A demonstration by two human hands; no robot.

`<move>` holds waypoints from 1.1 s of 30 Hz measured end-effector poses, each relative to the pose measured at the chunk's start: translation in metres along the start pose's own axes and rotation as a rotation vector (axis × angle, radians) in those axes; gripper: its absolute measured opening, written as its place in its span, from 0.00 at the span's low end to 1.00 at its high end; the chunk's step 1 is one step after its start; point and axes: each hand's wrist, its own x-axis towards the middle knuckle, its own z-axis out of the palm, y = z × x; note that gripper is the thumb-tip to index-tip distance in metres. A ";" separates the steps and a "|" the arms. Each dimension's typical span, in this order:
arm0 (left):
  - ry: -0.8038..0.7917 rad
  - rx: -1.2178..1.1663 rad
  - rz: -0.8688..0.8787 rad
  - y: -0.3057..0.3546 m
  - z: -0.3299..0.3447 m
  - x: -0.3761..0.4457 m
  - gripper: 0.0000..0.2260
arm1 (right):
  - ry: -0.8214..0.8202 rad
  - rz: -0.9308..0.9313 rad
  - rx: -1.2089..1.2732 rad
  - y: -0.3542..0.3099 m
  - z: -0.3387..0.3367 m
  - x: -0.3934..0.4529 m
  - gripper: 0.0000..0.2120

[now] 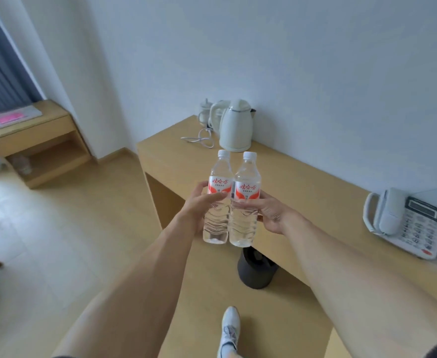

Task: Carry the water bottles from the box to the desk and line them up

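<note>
I hold two clear water bottles upright and side by side in the air, in front of the light wooden desk (302, 182). Both have white caps and red and white labels. My left hand (199, 205) grips the left bottle (218, 177) around its middle. My right hand (269, 213) grips the right bottle (245, 177) at the same height. The bottles touch each other. Their bases hang above the floor just short of the desk's front edge. The box is not in view.
A white electric kettle (236, 125) with its cord and a small glass pot stand at the desk's far end. A white telephone (405, 223) lies at the right. A black bin (257, 267) stands under the desk. A low wooden shelf unit (36, 140) is at the left.
</note>
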 end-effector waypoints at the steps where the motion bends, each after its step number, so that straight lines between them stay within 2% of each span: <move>1: -0.016 0.020 -0.001 0.005 0.004 0.012 0.25 | 0.012 -0.009 0.004 -0.002 -0.007 0.008 0.29; 7: -0.067 0.250 0.001 0.032 0.024 0.098 0.28 | 0.128 -0.049 0.060 -0.019 -0.054 0.069 0.33; 12: -0.144 0.399 0.014 0.058 0.045 0.174 0.29 | 0.221 -0.079 0.051 -0.043 -0.098 0.120 0.31; 15: -0.193 0.455 0.067 0.070 0.061 0.217 0.31 | 0.278 -0.089 0.002 -0.054 -0.127 0.142 0.28; 18: -0.226 0.542 0.124 0.076 0.077 0.251 0.30 | 0.405 -0.096 -0.056 -0.062 -0.145 0.154 0.27; 26: -0.296 0.745 0.193 0.083 0.105 0.316 0.27 | 0.680 -0.065 -0.264 -0.067 -0.172 0.177 0.29; 33: -0.401 0.847 0.229 0.095 0.115 0.358 0.30 | 0.799 0.025 -0.404 -0.082 -0.185 0.198 0.29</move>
